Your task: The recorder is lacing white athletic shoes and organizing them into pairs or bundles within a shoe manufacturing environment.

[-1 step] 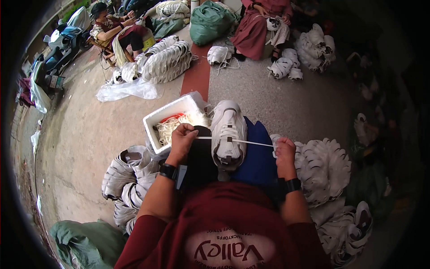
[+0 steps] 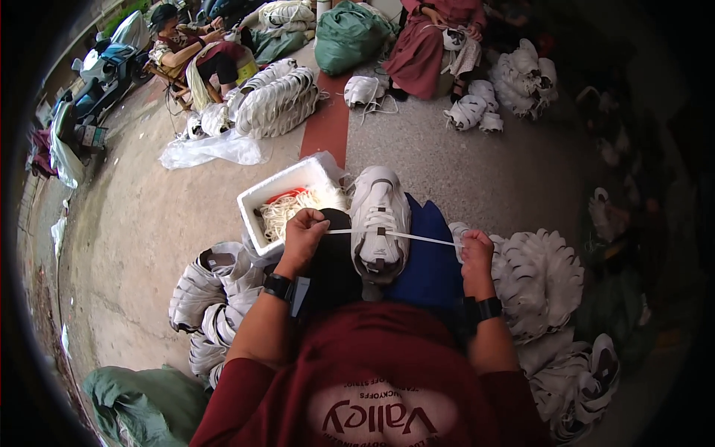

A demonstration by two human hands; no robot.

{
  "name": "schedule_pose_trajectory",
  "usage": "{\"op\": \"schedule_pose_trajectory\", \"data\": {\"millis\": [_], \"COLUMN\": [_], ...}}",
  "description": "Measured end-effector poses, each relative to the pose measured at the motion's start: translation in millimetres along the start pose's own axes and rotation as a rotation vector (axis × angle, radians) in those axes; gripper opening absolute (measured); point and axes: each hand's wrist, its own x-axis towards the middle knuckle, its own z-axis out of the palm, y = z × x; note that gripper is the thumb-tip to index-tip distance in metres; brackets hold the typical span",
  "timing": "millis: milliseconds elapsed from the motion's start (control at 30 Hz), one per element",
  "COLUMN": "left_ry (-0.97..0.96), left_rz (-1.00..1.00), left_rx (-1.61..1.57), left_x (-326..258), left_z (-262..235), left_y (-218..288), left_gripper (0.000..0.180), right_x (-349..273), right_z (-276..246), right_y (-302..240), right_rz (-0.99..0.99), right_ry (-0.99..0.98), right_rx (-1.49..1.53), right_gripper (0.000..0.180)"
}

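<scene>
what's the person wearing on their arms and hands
Both hands are bare, with no gloves. The left hand has a black wristwatch at the wrist, and the right hand has a black wristband. Dark red short sleeves end above the elbows, leaving the forearms uncovered.

A bare concrete floor [image 2: 134,223] crossed by a red painted strip [image 2: 328,123], daylight from the upper left.

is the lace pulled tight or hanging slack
Tight: the lace runs in a straight line across the shoe, from the left hand to the right hand.
</scene>
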Motion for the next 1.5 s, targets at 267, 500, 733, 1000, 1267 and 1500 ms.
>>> {"op": "schedule_pose_trajectory", "data": {"millis": [267, 500, 733, 1000, 1267, 1500], "left_ry": [-0.305, -0.306, -0.333, -0.330, -0.312, -0.299], "left_rz": [0.346, 0.279, 0.179, 0.117, 0.163, 0.158], "left_rx": [0.904, 0.825, 0.650, 0.564, 0.699, 0.747], "left_x": [-18, -17, -11, -8, -13, -17], "left_z": [45, 58, 61, 55, 53, 49], "left_y": [22, 18, 15, 7, 15, 17], "left_gripper": [0.026, 0.024, 0.021, 0.016, 0.015, 0.017], "right_x": [-65, -50, -39, -37, -20, -28], "right_z": [85, 102, 101, 127, 138, 123], "right_y": [-12, -4, -7, -8, -13, 0], "right_rz": [-0.657, -0.648, -0.565, -0.910, -0.886, -0.542], "right_ry": [-0.397, -0.457, -0.448, -0.525, -0.624, -0.437], "right_rx": [-0.933, -0.994, -0.902, -0.976, -1.287, -0.680], "right_gripper": [0.043, 0.049, 0.035, 0.010, 0.001, 0.006]}}
